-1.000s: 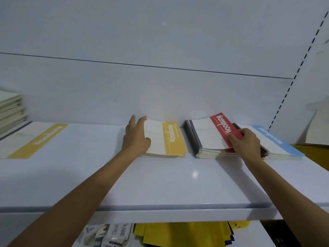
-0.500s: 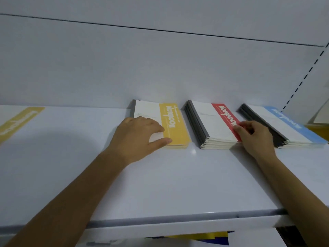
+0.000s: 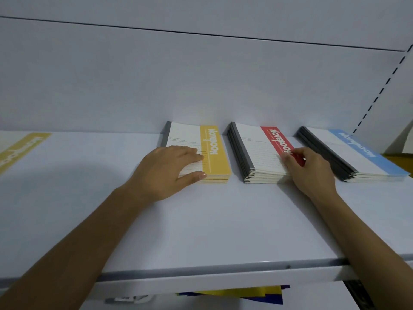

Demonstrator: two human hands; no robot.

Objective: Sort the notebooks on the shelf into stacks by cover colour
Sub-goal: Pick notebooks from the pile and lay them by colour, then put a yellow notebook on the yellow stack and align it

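1. yellow stack (image 3: 215,151), red stack (image 3: 259,153), blue stack (image 3: 357,153) side by side at shelf (image 3: 223,220) back.
2. left hand (image 3: 165,173) flat on yellow stack, fingers straight.
3. right hand (image 3: 310,171) pinches right edge of red stack.

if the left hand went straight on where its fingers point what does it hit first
Probably the grey spine of the red stack: the left hand lies on the yellow stack, pointing right across a narrow gap of shelf.

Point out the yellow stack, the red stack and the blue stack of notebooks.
yellow stack (image 3: 215,151): head view, on the top cover's yellow band.
red stack (image 3: 260,151): head view, on the top cover's white lined part.
blue stack (image 3: 355,143): head view, on the top cover's blue band.
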